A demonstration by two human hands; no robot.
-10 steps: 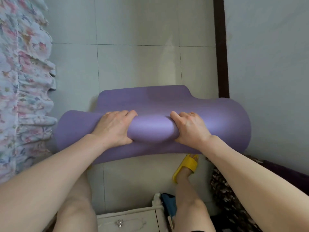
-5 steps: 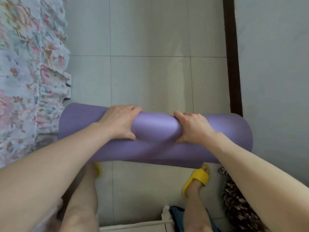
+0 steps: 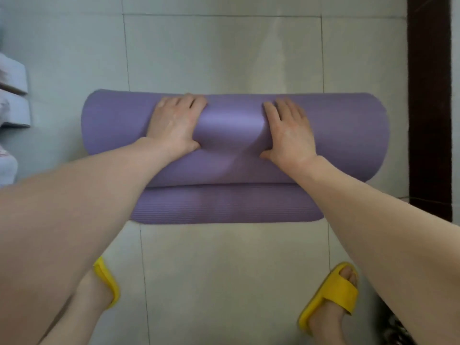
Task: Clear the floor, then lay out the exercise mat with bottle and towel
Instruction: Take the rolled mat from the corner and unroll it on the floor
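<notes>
— Where is the mat?

— The purple exercise mat (image 3: 323, 135) lies mostly rolled on the tiled floor (image 3: 224, 51), a short flat strip spread toward my feet.

— And your hands?

— My left hand (image 3: 174, 125) and right hand (image 3: 290, 133) press flat on top of the roll, fingers spread, not clenched. My yellow slippers (image 3: 333, 292) stand apart behind it.

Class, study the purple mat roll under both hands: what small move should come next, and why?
Probably push the roll forward, away from the feet. Left hand and right hand lie flat on top, only a short strip lies unrolled toward the person, and bare floor stretches ahead.
</notes>
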